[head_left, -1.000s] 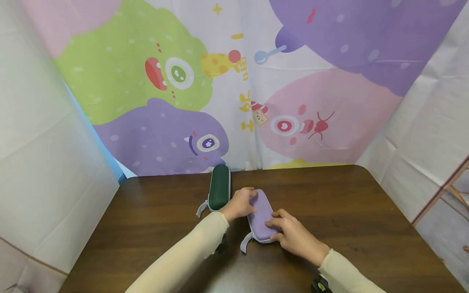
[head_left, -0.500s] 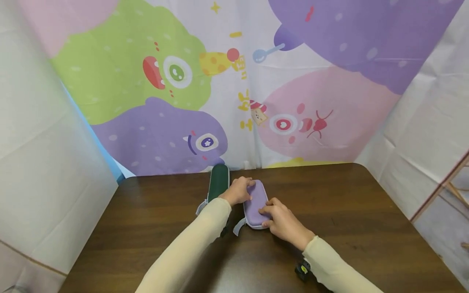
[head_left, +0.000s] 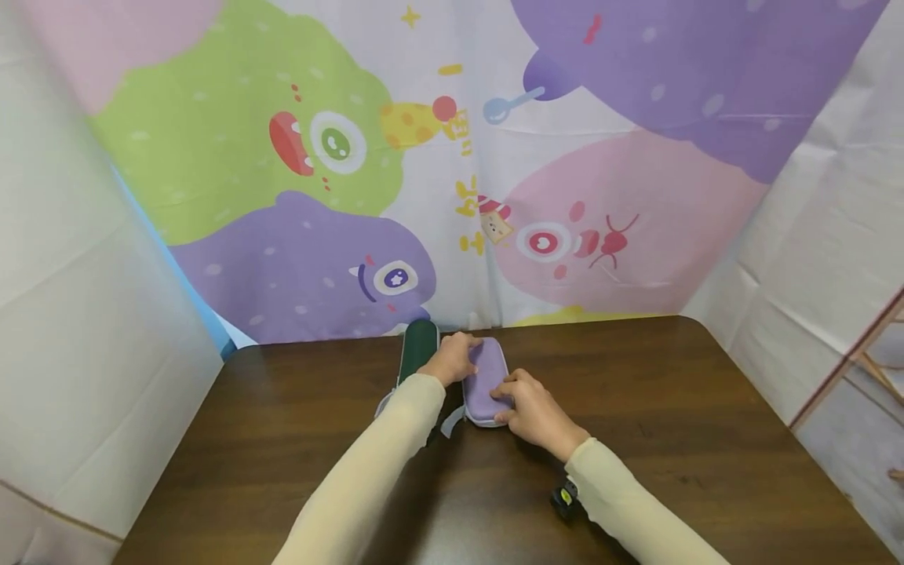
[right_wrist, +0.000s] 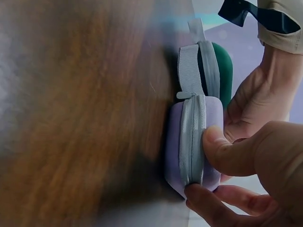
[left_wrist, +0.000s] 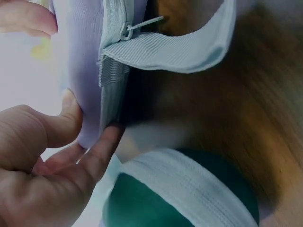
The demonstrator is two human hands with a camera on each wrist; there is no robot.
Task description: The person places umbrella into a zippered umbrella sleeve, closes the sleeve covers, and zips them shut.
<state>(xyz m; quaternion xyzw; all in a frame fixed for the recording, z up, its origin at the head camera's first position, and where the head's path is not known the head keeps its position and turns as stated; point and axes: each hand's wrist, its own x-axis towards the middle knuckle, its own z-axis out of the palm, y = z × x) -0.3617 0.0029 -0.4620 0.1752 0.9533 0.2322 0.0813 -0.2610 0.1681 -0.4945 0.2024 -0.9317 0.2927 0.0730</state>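
A lilac zip case (head_left: pixel 486 380) lies on the brown table, both hands on it. My left hand (head_left: pixel 450 362) grips its far left part, the thumb (left_wrist: pixel 70 116) on the top face and the fingers at the zipped side. At its near right corner my right hand (head_left: pixel 540 412) pinches it between thumb and fingers, as the right wrist view shows. A pale pull strap (left_wrist: pixel 184 52) sticks out from the zip at the near left. Just left of the lilac case is a dark green zip case (head_left: pixel 418 345), partly hidden behind my left hand and sleeve.
The wooden table (head_left: pixel 636 392) ends at a cartoon-printed curtain (head_left: pixel 452 298) right behind the cases. White fabric walls (head_left: pixel 78 314) stand at either side. The green case's grey strap (head_left: pixel 383 404) shows by my left sleeve.
Both hands have moved the lilac case away toward the curtain and slightly left, closer to the green case. They keep their hold on it. The green case appears to stay put.
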